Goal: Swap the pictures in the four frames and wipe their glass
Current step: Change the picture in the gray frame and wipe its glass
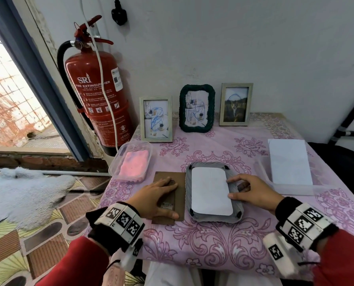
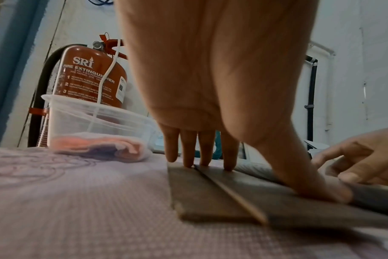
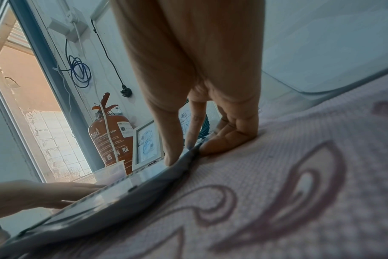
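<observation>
A grey frame point(image 1: 237, 211) lies face down at the table's middle, with the white back of a picture point(image 1: 211, 190) set in it. My right hand point(image 1: 234, 187) holds its right edge: thumb and forefinger tips lie on the picture's rim, and the other fingers point(image 3: 233, 136) curl against the frame's side point(image 3: 122, 206). Left of the frame lies its brown backing board point(image 1: 161, 178). My left hand point(image 1: 168, 198) presses flat on that board point(image 2: 210, 201) with straight fingers point(image 2: 228, 163). Three more frames stand at the back: a pale one point(image 1: 156, 118), a dark green one point(image 1: 196, 108) and another pale one point(image 1: 236, 104).
A clear tub with a pink cloth point(image 1: 130, 162) sits at the table's left edge. At the right, white sheets point(image 1: 289, 162) lie in a clear tray point(image 1: 295, 189). A red fire extinguisher point(image 1: 97, 89) stands beyond the left corner, by the wall.
</observation>
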Motion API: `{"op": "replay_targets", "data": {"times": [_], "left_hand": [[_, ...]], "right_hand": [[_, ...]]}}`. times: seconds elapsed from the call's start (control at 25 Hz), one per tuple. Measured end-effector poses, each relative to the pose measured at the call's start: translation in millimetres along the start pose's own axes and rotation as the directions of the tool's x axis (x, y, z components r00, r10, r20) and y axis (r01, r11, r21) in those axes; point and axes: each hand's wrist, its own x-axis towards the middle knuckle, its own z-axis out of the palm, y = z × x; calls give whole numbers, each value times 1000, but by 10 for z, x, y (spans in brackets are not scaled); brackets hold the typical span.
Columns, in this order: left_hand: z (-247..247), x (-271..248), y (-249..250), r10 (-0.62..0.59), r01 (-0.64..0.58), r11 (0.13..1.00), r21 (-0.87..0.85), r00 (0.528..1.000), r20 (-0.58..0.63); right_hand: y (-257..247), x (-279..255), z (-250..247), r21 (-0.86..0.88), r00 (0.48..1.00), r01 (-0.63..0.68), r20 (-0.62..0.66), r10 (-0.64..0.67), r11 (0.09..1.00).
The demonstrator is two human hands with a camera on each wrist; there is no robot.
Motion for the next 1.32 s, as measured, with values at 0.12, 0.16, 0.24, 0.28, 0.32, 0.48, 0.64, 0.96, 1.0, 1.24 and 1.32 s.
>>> {"op": "replay_targets", "data": {"times": [0.12, 0.16, 0.24, 0.28, 0.32, 0.48, 0.64, 0.96, 1.0, 1.24, 1.32], "left_hand": [[-39, -57, -73, -21, 21, 1000, 13, 1000, 7], [-44, -68, -70, -31, 30, 999, 14, 999, 12], [-46, -67, -15, -55, 55, 998, 0, 998, -35], [-45, -47, 34, -69, 68, 998, -17, 992, -106], [-46, -17, 98, -82, 74, 996, -51, 977, -199], [-55, 157, 406, -114, 42, 979, -199, 922, -369], [21, 353, 597, -189, 153, 977, -152, 945, -266], [79, 511, 588, -328, 222, 905, -362, 907, -265], [80, 524, 578, -335, 215, 892, -398, 905, -263], [102, 543, 544, -375, 156, 768, -622, 896, -238], [104, 547, 523, -387, 137, 733, -666, 889, -244]], "right_hand": [[0, -1, -5, 6, 1000, 3, -4, -3, 1000], [1, -3, -4, 7, 1000, 5, -5, -5, 1000], [1, -3, -2, 14, 1000, 3, -8, -3, 1000], [-1, -4, -2, 20, 1000, 0, -10, 0, 1000], [-5, -4, 0, 27, 1000, -1, -10, 1, 1000], [-24, -14, 1, 43, 1000, 7, -4, -7, 999], [-15, -33, -10, 41, 1000, 8, -3, -8, 999], [12, -15, 0, 36, 1000, 16, -17, -16, 999], [13, -14, 0, 33, 1000, 18, -19, -18, 999], [18, -9, 2, 22, 1000, 20, -18, -20, 1000], [22, -8, 5, 14, 999, 27, -18, -26, 1000]]}}
